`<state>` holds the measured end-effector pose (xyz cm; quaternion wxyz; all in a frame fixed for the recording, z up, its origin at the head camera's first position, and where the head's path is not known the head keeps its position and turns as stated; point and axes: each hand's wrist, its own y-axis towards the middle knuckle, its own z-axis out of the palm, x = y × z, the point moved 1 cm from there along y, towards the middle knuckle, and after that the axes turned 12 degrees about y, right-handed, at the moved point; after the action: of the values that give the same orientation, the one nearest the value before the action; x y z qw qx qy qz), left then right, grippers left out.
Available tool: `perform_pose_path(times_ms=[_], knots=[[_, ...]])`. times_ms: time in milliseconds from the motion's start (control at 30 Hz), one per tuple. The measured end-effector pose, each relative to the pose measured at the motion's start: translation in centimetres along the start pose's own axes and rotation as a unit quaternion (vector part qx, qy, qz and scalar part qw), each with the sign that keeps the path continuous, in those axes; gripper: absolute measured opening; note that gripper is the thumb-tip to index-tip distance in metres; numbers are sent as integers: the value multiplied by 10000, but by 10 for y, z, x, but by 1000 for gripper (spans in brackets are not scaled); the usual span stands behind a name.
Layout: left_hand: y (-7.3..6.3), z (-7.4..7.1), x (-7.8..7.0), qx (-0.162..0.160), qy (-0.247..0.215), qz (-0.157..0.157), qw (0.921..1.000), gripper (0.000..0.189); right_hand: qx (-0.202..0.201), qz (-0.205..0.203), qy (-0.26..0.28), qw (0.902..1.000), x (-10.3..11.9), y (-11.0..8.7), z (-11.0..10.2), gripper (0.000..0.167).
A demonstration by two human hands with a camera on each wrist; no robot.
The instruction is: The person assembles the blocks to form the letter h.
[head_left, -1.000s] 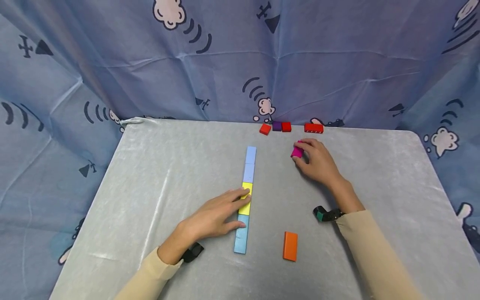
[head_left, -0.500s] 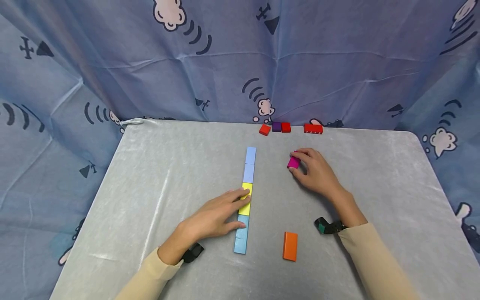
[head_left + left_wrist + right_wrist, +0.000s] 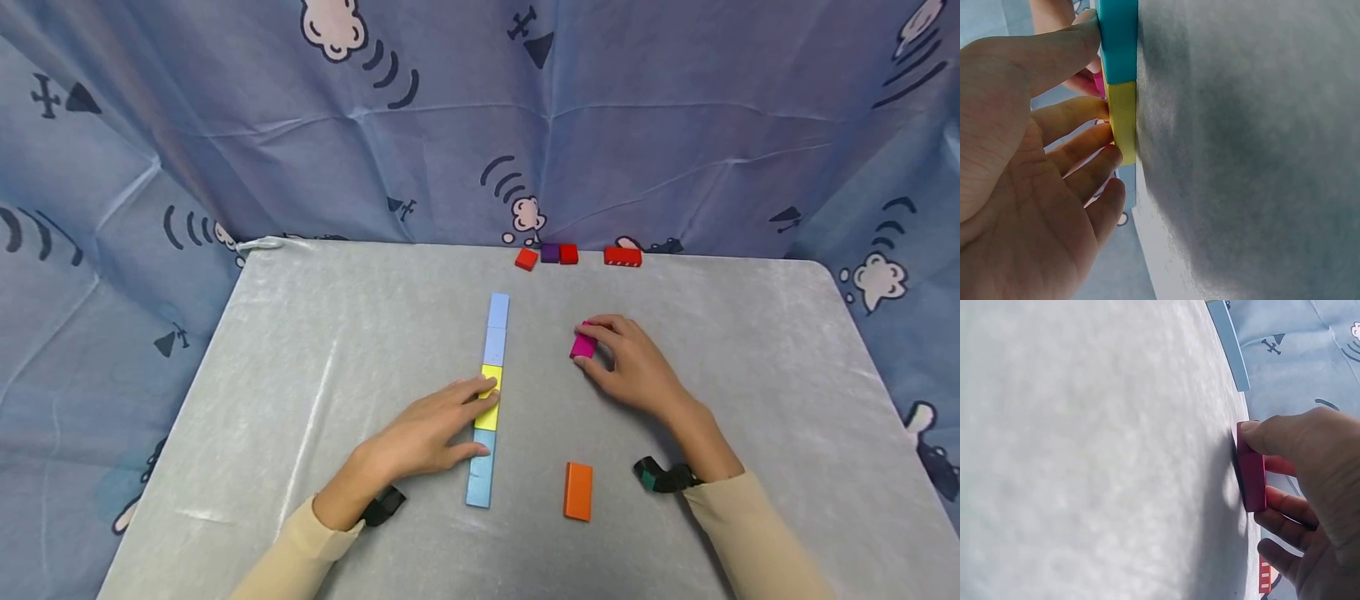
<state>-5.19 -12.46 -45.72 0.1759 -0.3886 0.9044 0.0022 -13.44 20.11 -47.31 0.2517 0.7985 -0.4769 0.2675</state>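
Note:
A straight row of flat blocks lies on the table: two periwinkle blocks [image 3: 496, 329] at the far end, a yellow block [image 3: 487, 421] in the middle and a light blue block [image 3: 479, 483] nearest. My left hand [image 3: 423, 433] rests on the row, its fingers laid out on the yellow block and the thumb on the light blue one. To the right of the row, my right hand [image 3: 633, 367] pinches a magenta block [image 3: 582, 346] between thumb and fingers. In the right wrist view a shadow shows beside the magenta block [image 3: 1252, 478], close over the tabletop.
An orange block [image 3: 578, 492] lies right of the row's near end. Along the table's back edge sit a tilted red block [image 3: 527, 260], a purple block [image 3: 550, 253], another red block [image 3: 568, 254] and a longer red block [image 3: 622, 257]. A patterned curtain [image 3: 420, 125] hangs behind.
My right hand has drawn the magenta block toward the near side and slightly left. The left hand stays on the row, and the blocks on the table keep their places.

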Motion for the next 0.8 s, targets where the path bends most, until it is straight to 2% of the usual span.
perform_pose_path(times_ms=[433,800], knots=[[0,1,-1,-3,1,40,10000,75,246,-150,-51,9996,17,-19,6,48],[0,1,-1,-13,-7,5,10000,75,305,-156,-81,9994,22,-39,12,48]])
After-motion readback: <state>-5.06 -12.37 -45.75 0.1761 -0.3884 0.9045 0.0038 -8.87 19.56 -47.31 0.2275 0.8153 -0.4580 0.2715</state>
